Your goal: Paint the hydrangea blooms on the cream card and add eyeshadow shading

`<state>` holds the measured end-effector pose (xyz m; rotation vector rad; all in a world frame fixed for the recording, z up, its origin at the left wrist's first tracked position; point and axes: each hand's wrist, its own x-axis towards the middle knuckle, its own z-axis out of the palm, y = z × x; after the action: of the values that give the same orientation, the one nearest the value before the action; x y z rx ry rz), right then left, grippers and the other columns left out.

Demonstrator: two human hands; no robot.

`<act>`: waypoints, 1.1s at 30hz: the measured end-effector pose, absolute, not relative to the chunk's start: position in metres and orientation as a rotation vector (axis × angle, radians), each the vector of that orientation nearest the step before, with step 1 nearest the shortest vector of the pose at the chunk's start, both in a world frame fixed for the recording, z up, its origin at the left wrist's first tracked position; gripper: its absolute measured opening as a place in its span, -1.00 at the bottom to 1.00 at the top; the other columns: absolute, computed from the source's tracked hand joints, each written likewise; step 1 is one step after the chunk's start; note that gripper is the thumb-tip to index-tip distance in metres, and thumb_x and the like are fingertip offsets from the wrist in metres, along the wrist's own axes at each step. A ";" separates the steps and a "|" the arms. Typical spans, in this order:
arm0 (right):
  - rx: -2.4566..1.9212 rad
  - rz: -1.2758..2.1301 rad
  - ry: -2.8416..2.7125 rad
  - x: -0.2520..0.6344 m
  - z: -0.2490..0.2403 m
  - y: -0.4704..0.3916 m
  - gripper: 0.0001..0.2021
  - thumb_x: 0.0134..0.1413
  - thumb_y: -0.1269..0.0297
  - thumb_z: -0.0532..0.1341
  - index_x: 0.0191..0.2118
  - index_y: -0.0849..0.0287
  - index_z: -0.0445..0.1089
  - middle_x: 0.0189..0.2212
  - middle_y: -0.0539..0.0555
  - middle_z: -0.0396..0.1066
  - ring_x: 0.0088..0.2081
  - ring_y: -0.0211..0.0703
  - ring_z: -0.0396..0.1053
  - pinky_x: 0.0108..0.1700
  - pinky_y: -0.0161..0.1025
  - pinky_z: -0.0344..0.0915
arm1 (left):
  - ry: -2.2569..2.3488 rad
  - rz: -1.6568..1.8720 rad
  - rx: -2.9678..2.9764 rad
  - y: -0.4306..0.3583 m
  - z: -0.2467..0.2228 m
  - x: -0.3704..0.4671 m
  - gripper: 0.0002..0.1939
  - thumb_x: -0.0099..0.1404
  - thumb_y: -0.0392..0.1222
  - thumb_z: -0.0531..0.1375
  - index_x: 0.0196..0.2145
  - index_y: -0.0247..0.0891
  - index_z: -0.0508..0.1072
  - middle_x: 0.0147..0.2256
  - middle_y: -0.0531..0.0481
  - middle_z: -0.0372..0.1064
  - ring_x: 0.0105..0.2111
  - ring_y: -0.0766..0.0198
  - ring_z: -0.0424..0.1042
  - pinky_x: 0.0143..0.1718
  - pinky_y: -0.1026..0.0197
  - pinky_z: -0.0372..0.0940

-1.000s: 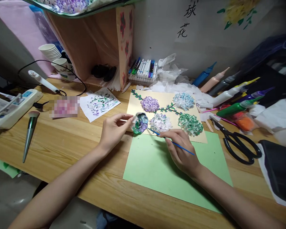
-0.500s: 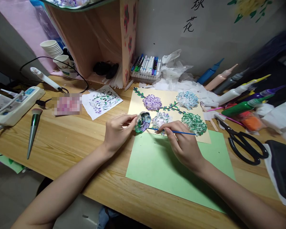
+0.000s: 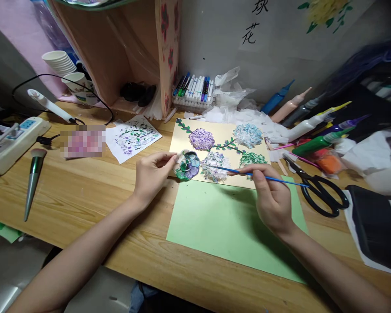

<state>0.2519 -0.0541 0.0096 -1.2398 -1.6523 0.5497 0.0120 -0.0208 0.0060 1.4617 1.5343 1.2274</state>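
Observation:
My left hand (image 3: 154, 174) pinches the rim of a small flower-shaped paint palette (image 3: 188, 165), its wells smeared with green, purple, blue and white. The palette is tilted over the left edge of a cream sheet painted with flowers (image 3: 182, 141). In my right hand (image 3: 272, 191) is a thin blue paintbrush (image 3: 263, 176), fingers closed round its handle. The brush tip points left, over the white-and-lilac flower (image 3: 215, 166); whether it touches the paper I cannot tell. My right fingers partly cover the green flower (image 3: 252, 159). A green sheet (image 3: 215, 226) lies under the cream one.
Black-handled scissors (image 3: 322, 191) and a dark tablet-like object (image 3: 374, 226) lie at the right. Several paint bottles (image 3: 322, 141) lean behind them. A paint-spotted paper (image 3: 133, 137), a makeup-style brush (image 3: 35, 178) and a power strip (image 3: 16, 145) are at the left. Markers (image 3: 193, 90) stand at the back.
My right hand has moved right, drawing the brush tip out of the palette and over the white-and-lilac flower. The palette stays in my left hand. The whole view has shifted slightly.

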 end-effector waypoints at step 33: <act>-1.134 0.679 -1.530 0.302 -0.026 -0.062 -0.84 0.17 0.28 0.04 -0.30 0.10 0.36 -0.35 0.07 0.36 -0.23 -0.05 0.35 -0.14 -0.05 0.27 | 1.664 1.040 1.212 -0.004 -0.001 0.011 -0.68 -0.01 -0.02 0.30 -0.34 -0.30 0.57 -0.37 -0.09 0.54 -0.44 0.22 0.47 -0.44 0.27 0.37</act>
<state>0.3023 -0.0616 -0.0260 -1.1342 -1.5302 0.6791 0.0106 -0.0038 -0.0011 1.2120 1.6638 1.0405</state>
